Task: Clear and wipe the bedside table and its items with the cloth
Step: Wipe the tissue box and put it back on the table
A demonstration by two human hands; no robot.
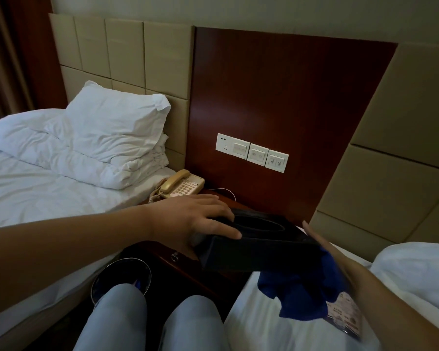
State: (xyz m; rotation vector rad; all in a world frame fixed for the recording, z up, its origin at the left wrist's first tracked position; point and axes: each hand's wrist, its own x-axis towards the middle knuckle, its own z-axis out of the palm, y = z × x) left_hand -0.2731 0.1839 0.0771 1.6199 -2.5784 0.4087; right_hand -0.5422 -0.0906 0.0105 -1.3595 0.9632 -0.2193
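A black tissue box [259, 245] with an oval slot on top is lifted above the dark wooden bedside table [188, 259]. My left hand [195, 219] grips its left end, fingers over the top. My right hand [337, 259] presses the blue cloth [302, 292] against the box's right end; the hand is blurred. A beige corded phone [180, 184] sits at the table's back left corner.
White beds flank the table on both sides, with pillows [112, 133] on the left one. A printed card [345, 317] lies on the right bed under the cloth. A round bin [119, 277] stands by my knees. Wall switches [254, 152] sit on the red panel.
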